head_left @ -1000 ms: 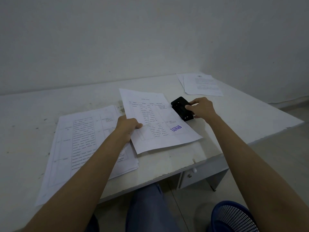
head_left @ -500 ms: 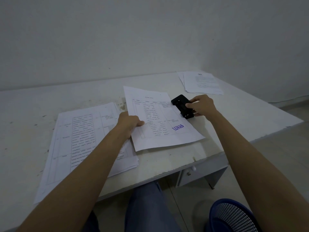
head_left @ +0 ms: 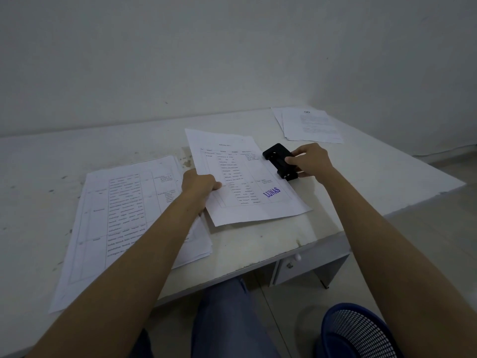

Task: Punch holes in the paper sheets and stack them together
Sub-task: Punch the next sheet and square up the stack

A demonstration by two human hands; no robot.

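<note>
You are holding one printed sheet (head_left: pixel 240 177) by its left edge, your left hand (head_left: pixel 200 186) pinching it with the fingers (head_left: pixel 215 186) closed over the top. Your right hand (head_left: pixel 309 161) is gripping the black hole punch (head_left: pixel 280 161) on the table (head_left: pixel 374 182), fingers curled around its near end. The sheet's right edge is lying against the punch, but whether it is fully seated in the slot is not clear. Before pressing, you should be sliding that edge squarely to the back of the slot and centring it along the punch, so the holes come out parallel to the edge. Be keeping the paper flat and taut with your left hand, then pressing straight down. A thick stack (head_left: pixel 124 218) is lying under your left arm, and a smaller pile (head_left: pixel 312 125) is sitting at the far right corner.
</note>
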